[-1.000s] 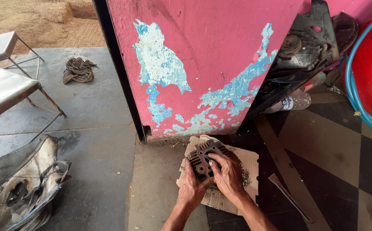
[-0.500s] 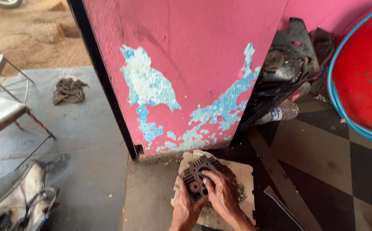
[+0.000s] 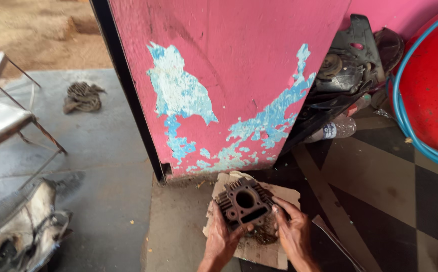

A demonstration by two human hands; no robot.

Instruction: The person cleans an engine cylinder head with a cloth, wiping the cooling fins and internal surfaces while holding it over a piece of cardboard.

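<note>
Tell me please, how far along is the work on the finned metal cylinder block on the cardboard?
Done, it seems: dark scraped debris lies on the cardboard beside the cylinder block, so some cleaning has taken place. In hand: the left hand grips the block's side and the right hand steadies its other edge, bore facing up. Left: the block's face looks dark and grimy, and the flat metal tool lies unused on the floor.
</note>
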